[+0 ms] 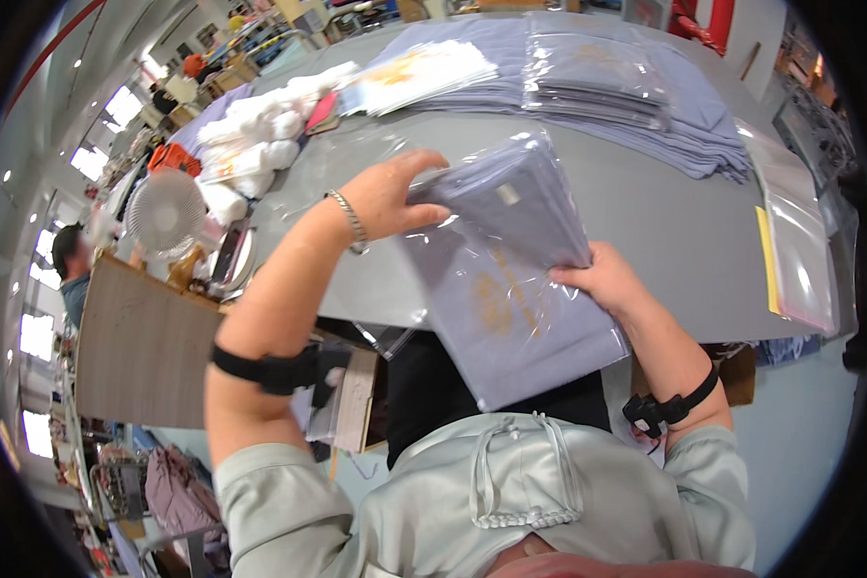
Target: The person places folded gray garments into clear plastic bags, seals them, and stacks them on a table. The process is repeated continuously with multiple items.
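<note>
A folded lavender garment in a clear plastic bag (511, 289) is tilted over the near table edge and my lap. It has a gold printed design and a small white label. My right hand (602, 279) grips its right edge, thumb on the front, other fingers hidden behind. My left hand (385, 197) is at the upper left edge of the bag. Its thumb and forefinger are apart, with the thumb tip against the plastic. Loose clear plastic (342, 159) lies on the table beyond my left hand.
On the grey table (674, 231) are lavender fabric stacks (472, 48), bagged garments (597, 82), white printed sheets (419, 77), white bundles (260, 125) and clear plastic sleeves (800, 250) at right. A round fan (166, 212) and a wooden panel (140, 347) stand left. Another person (70, 270) is farther left.
</note>
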`<control>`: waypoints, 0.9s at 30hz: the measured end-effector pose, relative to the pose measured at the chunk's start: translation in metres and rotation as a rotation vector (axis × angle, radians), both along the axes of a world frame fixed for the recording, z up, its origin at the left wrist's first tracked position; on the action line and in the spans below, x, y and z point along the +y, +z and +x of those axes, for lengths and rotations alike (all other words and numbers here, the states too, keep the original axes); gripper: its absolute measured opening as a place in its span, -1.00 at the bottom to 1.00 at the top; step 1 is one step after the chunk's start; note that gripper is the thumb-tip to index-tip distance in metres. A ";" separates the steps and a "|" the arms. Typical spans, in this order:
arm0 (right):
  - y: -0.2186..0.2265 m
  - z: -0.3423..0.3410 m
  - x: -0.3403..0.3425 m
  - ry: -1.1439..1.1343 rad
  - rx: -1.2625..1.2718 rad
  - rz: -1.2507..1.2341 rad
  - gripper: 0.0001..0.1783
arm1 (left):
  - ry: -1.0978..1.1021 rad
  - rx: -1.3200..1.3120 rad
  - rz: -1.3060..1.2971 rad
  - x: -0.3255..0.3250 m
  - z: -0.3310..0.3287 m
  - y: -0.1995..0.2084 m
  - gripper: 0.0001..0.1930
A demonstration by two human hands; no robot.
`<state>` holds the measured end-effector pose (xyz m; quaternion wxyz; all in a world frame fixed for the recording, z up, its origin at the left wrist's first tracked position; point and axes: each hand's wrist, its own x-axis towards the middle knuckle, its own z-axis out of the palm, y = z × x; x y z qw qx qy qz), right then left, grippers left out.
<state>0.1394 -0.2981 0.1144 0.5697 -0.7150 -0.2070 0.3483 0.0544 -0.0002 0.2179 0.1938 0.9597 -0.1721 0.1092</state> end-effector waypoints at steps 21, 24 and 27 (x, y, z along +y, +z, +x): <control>-0.052 0.021 -0.075 -0.167 0.275 -0.053 -0.50 | 0.637 0.579 0.392 -0.042 0.025 -0.128 -0.76; -0.054 0.018 -0.061 -0.158 0.314 -0.065 -0.50 | 0.891 0.359 -0.036 -0.025 0.033 -0.124 -0.75; -0.059 0.021 -0.039 -0.192 0.337 -0.058 -0.51 | 0.722 0.070 0.007 -0.037 0.016 -0.146 -0.77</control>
